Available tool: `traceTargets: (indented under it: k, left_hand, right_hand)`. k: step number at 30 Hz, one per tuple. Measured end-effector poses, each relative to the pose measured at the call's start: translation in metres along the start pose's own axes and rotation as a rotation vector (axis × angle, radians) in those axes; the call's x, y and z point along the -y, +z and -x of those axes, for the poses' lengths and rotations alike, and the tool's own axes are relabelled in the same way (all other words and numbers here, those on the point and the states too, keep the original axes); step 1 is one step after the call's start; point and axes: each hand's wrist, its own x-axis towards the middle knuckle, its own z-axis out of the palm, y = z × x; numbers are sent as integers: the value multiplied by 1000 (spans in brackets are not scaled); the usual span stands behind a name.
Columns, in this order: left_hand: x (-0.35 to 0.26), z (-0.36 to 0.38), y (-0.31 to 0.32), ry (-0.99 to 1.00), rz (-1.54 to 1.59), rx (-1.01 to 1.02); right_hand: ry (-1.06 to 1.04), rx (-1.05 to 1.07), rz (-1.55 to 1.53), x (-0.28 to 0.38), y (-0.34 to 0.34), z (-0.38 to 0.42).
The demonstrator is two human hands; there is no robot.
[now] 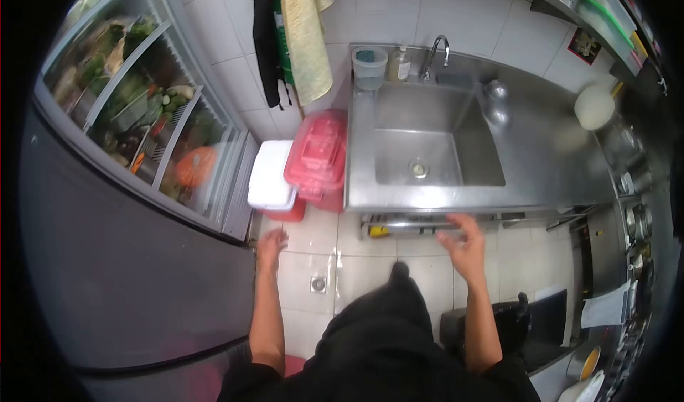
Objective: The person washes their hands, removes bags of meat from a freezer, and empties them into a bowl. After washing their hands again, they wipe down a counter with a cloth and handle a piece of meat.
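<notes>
My left hand (pixel 271 251) hangs over the tiled floor, near the dark fridge door and below a small red cooler with a white lid (pixel 273 178). Its fingers are loosely bent, and nothing shows in them. In front of the steel counter edge, my right hand (pixel 467 251) is held up with thumb and fingers apart, holding nothing. Beyond it lies a steel sink (pixel 420 145) with a drain in its base. A curved tap (pixel 436 54) rises at the back, beside a soap bottle (pixel 400 65) and a clear tub of water (pixel 370 67) with a sponge.
A glass-door fridge (pixel 153 106) full of vegetables stands on the left. A large red lidded bin (pixel 319 156) sits against the counter. A yellow cloth (pixel 306 39) hangs on the wall. At lower right are a black appliance (pixel 509 324) and a pot (pixel 584 363).
</notes>
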Motion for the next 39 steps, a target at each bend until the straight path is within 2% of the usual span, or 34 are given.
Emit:
traceTargets:
  k: [1, 2, 3, 7, 10, 12, 15, 18, 21, 24, 27, 28, 30, 32, 35, 36, 38, 39]
  left_hand:
    - [-27, 5, 26, 116, 133, 30]
    - [-47, 8, 46, 179, 126, 74]
    - [-64, -7, 83, 118, 75, 85]
    - [-85, -22, 220, 147, 152, 238]
    - [-63, -22, 285, -121, 71, 216]
    - [-57, -19, 324, -282, 145, 203]
    - [-57, -25, 366, -340, 155, 211]
    - [-70, -41, 388, -367, 211, 160]
    - [-81, -71, 403, -383, 213, 98]
    - [-85, -110, 434, -346, 170, 142]
    - [-82, -159, 483, -316, 138, 252]
    - [-84, -176, 506, -281, 147, 281]
    - [-85, -202, 555, -270, 197, 312]
    - [-93, -223, 606, -315, 279, 330]
    - [-102, -252, 668, -396, 517, 429]
    - [-99, -262, 687, -394, 639, 477]
    - [-81, -283, 723, -387, 886, 555]
    - [-56, -300, 750, -364, 859, 485]
  right_hand:
    - [-9, -29, -32, -12, -2, -12]
    - [60, -33, -134, -21, -3, -28]
    - [169, 0, -102, -50, 1, -83]
    - [146, -58, -187, -140, 14, -263]
    - [152, -27, -167, -178, 48, -395]
    - [206, 20, -190, -197, 79, -477]
    - [308, 125, -107, -221, 120, -575]
    - [321, 143, 12, -231, 147, -616]
    - [143, 222, 163, -271, 187, -629]
    - [-175, 393, 402, -285, 180, -617]
    - [85, 661, 139, -253, 133, -616]
    - [141, 511, -368, -331, 161, -618]
    - [434, 454, -600, -320, 141, -600]
    - [642, 380, -796, -269, 116, -583]
    - [797, 138, -918, -242, 109, -573]
    - [821, 155, -905, -252, 109, -579]
    - [723, 83, -935, -255, 111, -587]
    - [673, 62, -954, -254, 117, -593]
